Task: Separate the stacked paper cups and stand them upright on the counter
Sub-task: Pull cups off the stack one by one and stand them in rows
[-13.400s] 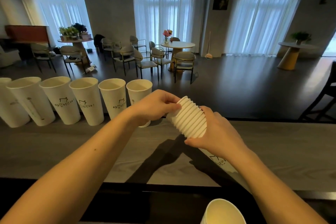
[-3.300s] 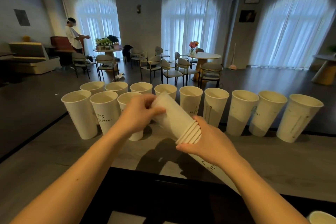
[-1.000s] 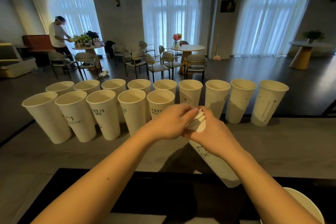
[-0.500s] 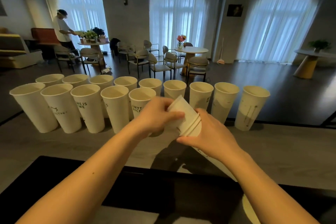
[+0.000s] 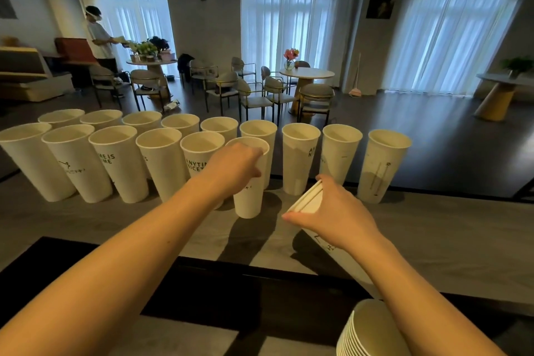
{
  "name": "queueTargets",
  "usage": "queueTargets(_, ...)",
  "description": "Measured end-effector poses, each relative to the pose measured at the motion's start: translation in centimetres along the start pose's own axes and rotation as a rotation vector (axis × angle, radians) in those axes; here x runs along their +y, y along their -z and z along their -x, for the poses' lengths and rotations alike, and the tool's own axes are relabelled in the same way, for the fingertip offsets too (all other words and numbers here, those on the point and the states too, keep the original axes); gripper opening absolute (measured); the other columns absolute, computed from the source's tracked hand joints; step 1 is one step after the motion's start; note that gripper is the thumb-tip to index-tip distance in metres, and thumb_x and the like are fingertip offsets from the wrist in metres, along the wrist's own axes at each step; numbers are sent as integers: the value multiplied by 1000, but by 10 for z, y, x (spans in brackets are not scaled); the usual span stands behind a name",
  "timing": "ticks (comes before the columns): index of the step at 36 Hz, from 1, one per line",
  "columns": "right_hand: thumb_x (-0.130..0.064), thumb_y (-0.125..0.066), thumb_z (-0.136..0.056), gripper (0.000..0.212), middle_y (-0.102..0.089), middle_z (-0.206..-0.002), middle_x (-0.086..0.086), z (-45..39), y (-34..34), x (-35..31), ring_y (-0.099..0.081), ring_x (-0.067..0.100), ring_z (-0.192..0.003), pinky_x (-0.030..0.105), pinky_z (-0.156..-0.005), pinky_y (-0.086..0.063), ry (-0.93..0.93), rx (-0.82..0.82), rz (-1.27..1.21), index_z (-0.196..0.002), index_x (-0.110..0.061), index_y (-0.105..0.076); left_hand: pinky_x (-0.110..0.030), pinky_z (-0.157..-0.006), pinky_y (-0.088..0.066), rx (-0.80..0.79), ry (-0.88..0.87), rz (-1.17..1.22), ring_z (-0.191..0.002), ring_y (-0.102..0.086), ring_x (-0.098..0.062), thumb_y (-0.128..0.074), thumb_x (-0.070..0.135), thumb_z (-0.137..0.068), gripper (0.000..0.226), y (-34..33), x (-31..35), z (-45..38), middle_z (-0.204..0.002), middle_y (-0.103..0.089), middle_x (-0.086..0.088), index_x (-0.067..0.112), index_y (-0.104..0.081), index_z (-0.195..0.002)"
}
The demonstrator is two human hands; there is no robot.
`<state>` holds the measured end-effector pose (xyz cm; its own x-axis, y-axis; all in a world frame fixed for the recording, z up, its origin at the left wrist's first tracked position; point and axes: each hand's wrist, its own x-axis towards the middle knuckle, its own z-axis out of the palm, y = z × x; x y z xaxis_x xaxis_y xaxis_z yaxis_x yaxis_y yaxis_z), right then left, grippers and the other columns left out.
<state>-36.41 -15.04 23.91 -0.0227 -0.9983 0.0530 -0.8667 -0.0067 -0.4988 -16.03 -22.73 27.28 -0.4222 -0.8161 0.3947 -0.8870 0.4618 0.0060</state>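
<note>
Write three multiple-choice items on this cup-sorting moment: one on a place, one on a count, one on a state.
1. Where is the white paper cup gripped by the left hand?
A. At the right end of the front row on the grey counter
B. On the round café table
C. Inside the stack

2. How many upright cups form the back row?
A. Four
B. Nine
C. Fourteen

3. How is the small stack of nested white cups in the right hand held?
A. Standing upright
B. Tilted, rims up and leftward
C. Crushed flat

Key: 1 A, it stands beside the five front cups; 2 B, nine rims run along the counter's far edge; 3 B, its rims show at the hand's upper left.
</note>
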Motion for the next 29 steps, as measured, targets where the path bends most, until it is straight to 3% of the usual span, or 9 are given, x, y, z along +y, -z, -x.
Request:
queueTargets(7,-73,-81,-62,121,-43,-153,-3,2,4,6,-46,24,-136,47,-102,-51,9,-3,-44,-156,-29,-19,-34,-78,-55,-25,94,195,-98,-64,-20,-73,27,-84,28,6,-2,-5,-105,-67,-2,18,-63,-109)
queueTargets(11,-63,-85,-66,111,-50,-140,-2,3,5,10,-53,23,-125,44,-98,-54,9,38,-65,-149,-27,-21,-31,-81,-56,260,70,318,-94,-63,-11,-62,35,-91,33,20,15,4,-105,-68,3,18,-60,-119)
queueTargets(13,-66,-83,-64,104,-54,-128,-5,2,4,11,-56,19,-116,41,-92,-56,24,49,-98,-143,-28,-27,-27,-83,-54,171,38,536,-96,-62,-5,-55,36,-96,29,26,36,12,-107,-67,7,21,-60,-120)
queueTargets(16,-73,-78,-61,98,-57,-113,-11,2,3,10,-60,11,-100,38,-80,-59,87,91,-111,-136,-26,-37,-22,-77,-50,-268,-41,795,-86,-60,2,-47,35,-101,28,26,62,20,-97,-64,11,19,-61,-118)
queueTargets(19,-72,-77,-64,97,-62,-115,-8,5,2,12,-63,12,-101,38,-80,-60,130,107,-118,-139,-24,-37,-36,-78,-53,-498,-54,926,-78,-61,-11,-45,34,-102,27,19,74,26,-84,-62,4,15,-64,-101)
queueTargets(24,-82,-68,-59,99,-62,-116,-10,9,4,17,-63,11,-103,40,-81,-60,182,137,-98,-137,-27,-43,-26,-74,-54,-429,50,1091,-77,-68,-9,-57,21,-97,14,15,81,31,-78,-70,8,20,-70,-92)
queueTargets(29,-70,-77,-63,85,-60,-109,-15,13,11,24,-61,7,-98,35,-76,-58,220,133,-58,-131,-34,-42,-22,-57,-48,-299,144,1054,-57,-60,3,-74,19,-85,5,19,85,31,-65,-66,12,22,-71,-88)
